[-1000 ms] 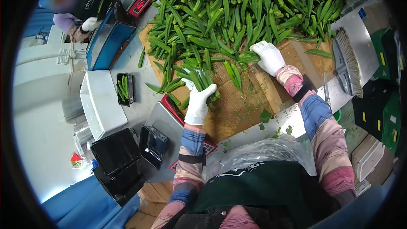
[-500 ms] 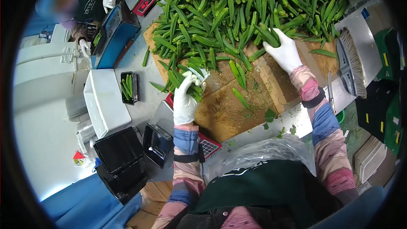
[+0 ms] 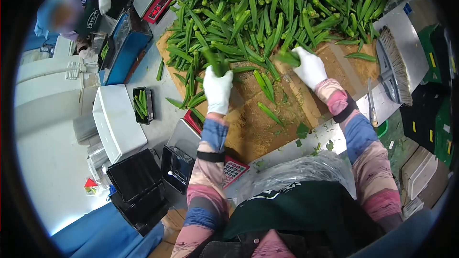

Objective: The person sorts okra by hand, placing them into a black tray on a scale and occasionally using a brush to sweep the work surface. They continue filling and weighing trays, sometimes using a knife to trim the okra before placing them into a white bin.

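Observation:
A large heap of green okra (image 3: pixel 267 14) covers the far part of the cardboard (image 3: pixel 248 134) on the table. My left hand (image 3: pixel 218 91), in a white glove, is closed round several okra pods (image 3: pixel 215 62) at the heap's near left edge; they are blurred by motion. To the right, my gloved right hand (image 3: pixel 310 68) grips okra pods (image 3: pixel 288 59) at the heap's near edge. Between and below the hands, a few loose pods (image 3: pixel 264 85) lie on the cardboard among leaf scraps.
On the left stand a black tray of okra (image 3: pixel 141 105), a white bin (image 3: pixel 117 124) and stacked black trays (image 3: pixel 136 181). A red scale keypad (image 3: pixel 234 169) sits near my left forearm. A brush (image 3: pixel 394 69) and a knife (image 3: pixel 372 102) lie right. A co-worker (image 3: pixel 91 14) stands at upper left.
My left hand has moved up and slightly right to the heap's edge with okra in it. My right hand has shifted a little left and down, still holding okra.

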{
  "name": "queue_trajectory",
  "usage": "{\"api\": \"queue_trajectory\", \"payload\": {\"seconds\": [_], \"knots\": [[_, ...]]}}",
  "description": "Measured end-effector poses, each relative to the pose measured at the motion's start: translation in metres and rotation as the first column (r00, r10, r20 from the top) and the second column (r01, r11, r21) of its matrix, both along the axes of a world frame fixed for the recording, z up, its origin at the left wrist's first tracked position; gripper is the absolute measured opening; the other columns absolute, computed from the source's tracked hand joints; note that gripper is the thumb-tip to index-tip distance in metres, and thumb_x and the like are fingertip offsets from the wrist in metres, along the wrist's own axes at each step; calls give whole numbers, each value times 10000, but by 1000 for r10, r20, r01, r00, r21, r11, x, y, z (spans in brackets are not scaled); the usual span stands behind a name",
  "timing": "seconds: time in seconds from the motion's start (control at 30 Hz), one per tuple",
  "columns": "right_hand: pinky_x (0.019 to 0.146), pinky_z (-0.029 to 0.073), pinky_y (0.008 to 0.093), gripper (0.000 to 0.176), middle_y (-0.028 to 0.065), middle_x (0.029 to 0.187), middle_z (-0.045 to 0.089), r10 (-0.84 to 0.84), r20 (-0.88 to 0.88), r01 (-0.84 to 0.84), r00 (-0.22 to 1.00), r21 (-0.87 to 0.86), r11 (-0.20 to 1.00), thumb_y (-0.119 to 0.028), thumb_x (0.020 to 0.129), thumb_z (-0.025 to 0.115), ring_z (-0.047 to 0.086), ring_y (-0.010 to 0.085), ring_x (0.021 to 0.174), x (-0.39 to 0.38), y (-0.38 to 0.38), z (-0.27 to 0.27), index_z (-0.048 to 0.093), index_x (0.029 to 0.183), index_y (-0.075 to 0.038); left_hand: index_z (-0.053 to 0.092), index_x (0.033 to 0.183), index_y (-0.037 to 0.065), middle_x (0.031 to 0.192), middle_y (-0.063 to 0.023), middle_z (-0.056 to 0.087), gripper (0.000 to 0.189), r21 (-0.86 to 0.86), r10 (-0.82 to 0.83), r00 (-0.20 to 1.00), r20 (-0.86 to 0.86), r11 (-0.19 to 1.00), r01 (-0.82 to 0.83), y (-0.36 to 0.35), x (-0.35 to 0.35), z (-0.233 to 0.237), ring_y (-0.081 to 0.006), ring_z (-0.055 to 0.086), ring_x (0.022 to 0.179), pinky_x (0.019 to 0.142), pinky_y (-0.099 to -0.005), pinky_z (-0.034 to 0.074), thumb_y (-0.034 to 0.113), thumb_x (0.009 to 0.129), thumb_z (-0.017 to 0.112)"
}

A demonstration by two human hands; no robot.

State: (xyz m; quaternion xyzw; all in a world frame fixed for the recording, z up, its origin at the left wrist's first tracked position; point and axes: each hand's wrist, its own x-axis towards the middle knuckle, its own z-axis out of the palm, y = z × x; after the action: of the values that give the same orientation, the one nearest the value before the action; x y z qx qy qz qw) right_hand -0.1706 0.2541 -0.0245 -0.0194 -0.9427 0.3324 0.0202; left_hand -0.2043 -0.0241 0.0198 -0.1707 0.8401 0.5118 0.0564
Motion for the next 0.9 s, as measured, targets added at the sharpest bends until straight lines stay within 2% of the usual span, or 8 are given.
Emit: {"api": "queue_trajectory", "payload": {"seconds": [0.13, 0.3, 0.4, 0.43, 0.6, 0.73, 0.8, 0.9], "knots": [[795, 571, 470, 369, 184, 977, 722, -25, 311, -1, 950, 86, 996, -186, 801, 727, 716, 364, 902, -11, -23, 30, 599, 1125, -61, 653, 1080, -18, 937, -53, 701, 284, 76, -1, 972, -233, 997, 19, -28, 4, 4, -129, 636, 777, 728, -289, 527, 32, 809, 718], [656, 556, 417, 340, 121, 794, 664, 28, -1, -25, 1000, 406, 914, -140, 724, 748, 695, 314, 759, -18, -75, -34, 589, 1009, -44, 668, 1035, -10, 898, -88, 731, 270, -202, 7, 963, -270, 977, -64, -28, -20, 8, -169, 678, 783, 739, -309, 533, 123, 810, 736], [649, 555, 420, 321, 122, 790, 664, 29, 45, -44, 999, 390, 920, -132, 728, 739, 695, 317, 764, -20, -82, -32, 584, 994, -38, 666, 1001, 71, 907, -171, 728, 290, -453, -50, 974, -223, 890, -58, -4, -28, -8, -352, 709, 859, 778, -409, 546, 250, 788, 746], [573, 544, 409, 84, 88, 727, 671, 25, -82, 12, 996, 421, 907, -102, 903, 538, 701, 263, 675, -19, -82, -33, 616, 897, -73, 658, 1004, 69, 908, -175, 727, 304, -518, -48, 988, -149, 854, -37, 3, -29, -17, -362, 707, 869, 782, -419, 545, 258, 784, 750], [693, 560, 442, 176, 138, 810, 697, -64, 45, 52, 997, 230, 972, -156, 838, 642, 708, 328, 764, -17, -74, -26, 623, 994, -76, 621, 1048, 61, 935, -206, 718, 381, -628, -22, 1000, -20, 778, 5, 8, -41, -37, -405, 692, 891, 797, -459, 540, 273, 765, 764], [835, 557, 421, 479, 188, 960, 739, -94, 301, 134, 949, -114, 984, -155, 751, 749, 721, 341, 900, -4, -52, 2, 639, 1200, -29, 647, 1031, 39, 847, -70, 706, 223, 189, -96, 983, -155, 974, 125, -11, -6, -12, -177, 676, 726, 678, -294, 530, 125, 842, 731], [813, 540, 355, 527, 113, 959, 745, 164, 380, 167, 910, -700, 694, -145, 727, 811, 703, 219, 875, 15, -33, 2, 656, 1203, 18, 625, 1105, 41, 908, -62, 699, 236, 467, -304, 942, 144, 860, 206, -11, 27, 29, -175, 682, 757, 703, -284, 545, 95, 885, 692], [768, 505, 296, 362, 65, 1010, 722, 381, 459, 330, 802, -874, 357, -93, 783, 802, 646, 126, 857, 55, -24, 26, 702, 1110, 26, 548, 1270, 14, 1036, -102, 687, 403, 789, -301, 932, 203, 613, 26, 7, 90, 31, -211, 688, 879, 796, -343, 576, 119, 904, 679]]}}
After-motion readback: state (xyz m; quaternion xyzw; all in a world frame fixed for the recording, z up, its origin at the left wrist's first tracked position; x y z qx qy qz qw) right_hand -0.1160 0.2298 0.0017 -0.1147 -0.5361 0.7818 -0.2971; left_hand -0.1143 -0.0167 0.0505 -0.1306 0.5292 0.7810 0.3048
